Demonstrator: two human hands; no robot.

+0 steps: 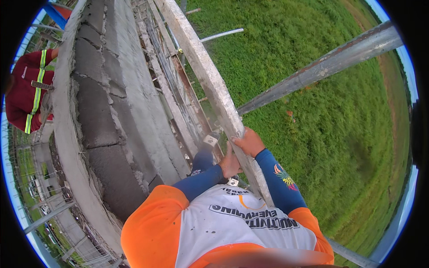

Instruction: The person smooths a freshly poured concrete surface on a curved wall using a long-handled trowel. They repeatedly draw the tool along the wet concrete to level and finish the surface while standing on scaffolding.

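A long straight board (213, 78), pale and crusted with dried mortar, slants from the top of the view down to my chest. My right hand (249, 142) wraps over its right edge, fingers closed on it. On the opposite side my left hand (230, 165) grips the same board a little lower, its thumb pointing up along the face. Left of my arms runs a wall (100, 116) with rough, cracked mortar patches and a smoother grey band. My shoes (211, 139) show below the board, partly hidden by my arms.
Narrow scaffold planks and rails (174, 96) lie between wall and board. A thick metal scaffold pole (321, 67) slants across the right, over grass (286, 147) far below. Beyond the wall stands a person in a dark red shirt (27, 91) with reflective stripes. A rebar stub (42, 85) sticks out there.
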